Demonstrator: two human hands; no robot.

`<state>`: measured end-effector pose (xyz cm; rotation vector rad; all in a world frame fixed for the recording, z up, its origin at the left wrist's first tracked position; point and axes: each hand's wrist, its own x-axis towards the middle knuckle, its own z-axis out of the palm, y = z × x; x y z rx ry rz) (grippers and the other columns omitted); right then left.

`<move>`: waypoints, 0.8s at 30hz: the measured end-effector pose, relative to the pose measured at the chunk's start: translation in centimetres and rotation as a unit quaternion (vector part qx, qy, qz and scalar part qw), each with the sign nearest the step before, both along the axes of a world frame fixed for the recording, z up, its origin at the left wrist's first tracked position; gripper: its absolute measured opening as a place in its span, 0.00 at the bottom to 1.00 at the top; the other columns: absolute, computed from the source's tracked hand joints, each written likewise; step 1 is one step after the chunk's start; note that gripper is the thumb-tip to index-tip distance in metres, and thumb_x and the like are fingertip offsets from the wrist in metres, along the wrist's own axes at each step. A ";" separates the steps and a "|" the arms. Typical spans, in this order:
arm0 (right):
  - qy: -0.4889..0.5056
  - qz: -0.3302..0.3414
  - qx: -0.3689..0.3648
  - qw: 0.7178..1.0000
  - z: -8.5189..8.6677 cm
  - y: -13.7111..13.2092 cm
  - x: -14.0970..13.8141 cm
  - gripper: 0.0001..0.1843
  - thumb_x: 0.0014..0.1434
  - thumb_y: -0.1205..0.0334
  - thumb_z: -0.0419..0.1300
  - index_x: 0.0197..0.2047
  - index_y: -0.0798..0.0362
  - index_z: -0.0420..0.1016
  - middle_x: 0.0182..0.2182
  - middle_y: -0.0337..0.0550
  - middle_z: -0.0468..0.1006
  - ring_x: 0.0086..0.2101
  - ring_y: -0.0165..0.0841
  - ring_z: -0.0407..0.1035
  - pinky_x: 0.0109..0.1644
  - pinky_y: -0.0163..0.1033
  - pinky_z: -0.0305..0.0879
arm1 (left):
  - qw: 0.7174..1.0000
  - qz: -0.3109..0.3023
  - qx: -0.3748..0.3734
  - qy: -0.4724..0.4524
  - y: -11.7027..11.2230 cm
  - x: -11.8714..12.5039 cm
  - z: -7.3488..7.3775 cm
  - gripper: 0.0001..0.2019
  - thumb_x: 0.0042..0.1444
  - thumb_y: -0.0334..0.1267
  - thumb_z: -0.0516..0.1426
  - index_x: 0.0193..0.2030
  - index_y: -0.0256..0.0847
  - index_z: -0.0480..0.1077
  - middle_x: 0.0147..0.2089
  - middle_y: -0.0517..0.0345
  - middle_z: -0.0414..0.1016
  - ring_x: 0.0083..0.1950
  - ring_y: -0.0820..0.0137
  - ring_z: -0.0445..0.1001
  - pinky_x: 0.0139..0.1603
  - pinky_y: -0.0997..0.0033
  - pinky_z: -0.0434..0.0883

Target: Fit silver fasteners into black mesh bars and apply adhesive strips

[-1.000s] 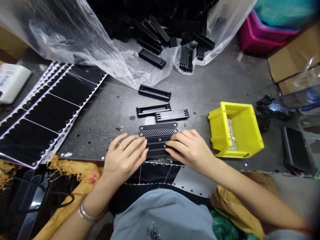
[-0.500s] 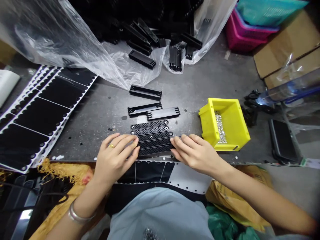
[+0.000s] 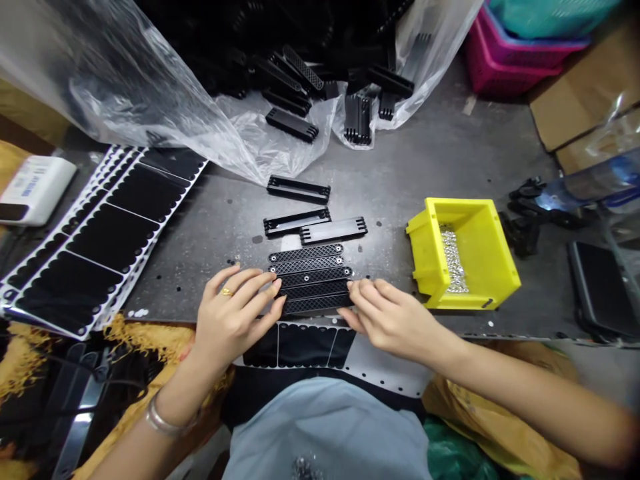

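Observation:
Several black mesh-patterned strips [image 3: 310, 277] lie side by side near the front edge of the grey table [image 3: 440, 160]. My left hand [image 3: 235, 317] rests at their left ends, fingers stretched and together, fingertips touching the nearest strips. My right hand [image 3: 390, 313] is at their right ends, fingers extended against the nearest strip [image 3: 315, 303]. Neither hand lifts anything. Behind the row lie three loose black plastic frames [image 3: 333, 230]. A sheet of black die-cut stickers [image 3: 305, 343] lies below the strips by my lap.
A yellow bin [image 3: 425, 257] with small silver screws stands to the right. A clear plastic bag [image 3: 165, 87] spills more black frames at the back. Sticker sheets [image 3: 100, 233] lie at left. A pink basket [image 3: 505, 57], cardboard boxes and a dark tablet [image 3: 600, 287] sit at right.
My hands slid outward from on top of the strips to their two ends, uncovering the nearest strips. The head camera shifted slightly.

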<state>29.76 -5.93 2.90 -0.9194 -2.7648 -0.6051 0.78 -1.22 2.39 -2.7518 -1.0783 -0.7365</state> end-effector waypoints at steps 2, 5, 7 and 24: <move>0.008 0.029 -0.015 0.999 0.1 0.8 1.2 0.19 0.72 0.56 0.59 0.45 0.65 0.82 0.44 0.56 0.82 0.45 0.41 0.72 0.52 0.46 0.64 | 1.000 -0.027 -0.002 0.008 0.4 -0.4 0.0 0.10 0.61 0.34 0.66 0.49 0.44 0.76 0.49 0.56 0.86 0.50 0.62 0.82 0.60 0.54 0.70; -0.016 0.077 -0.027 0.997 0.6 1.9 2.4 0.12 0.70 0.62 0.60 0.43 0.61 0.83 0.47 0.53 0.82 0.47 0.41 0.72 0.54 0.46 0.64 | 0.997 -0.068 -0.010 0.021 1.2 -1.0 -0.1 0.11 0.61 0.36 0.66 0.50 0.44 0.76 0.50 0.56 0.85 0.52 0.61 0.81 0.61 0.54 0.70; -0.038 0.097 -0.028 0.994 0.9 2.2 2.4 0.09 0.68 0.68 0.61 0.40 0.59 0.84 0.45 0.52 0.82 0.47 0.41 0.72 0.54 0.47 0.64 | 0.997 -0.066 -0.026 0.010 1.5 -1.3 -0.1 0.10 0.61 0.37 0.66 0.49 0.45 0.77 0.50 0.56 0.85 0.53 0.60 0.81 0.61 0.53 0.69; 0.265 -0.220 -0.117 0.931 3.9 1.2 6.5 0.10 0.71 0.64 0.56 0.47 0.53 0.80 0.42 0.48 0.83 0.41 0.38 0.77 0.47 0.44 0.71 | 0.997 -0.056 -0.034 -0.039 1.0 -1.1 -0.8 0.11 0.62 0.32 0.63 0.49 0.49 0.79 0.51 0.59 0.85 0.54 0.62 0.81 0.62 0.52 0.69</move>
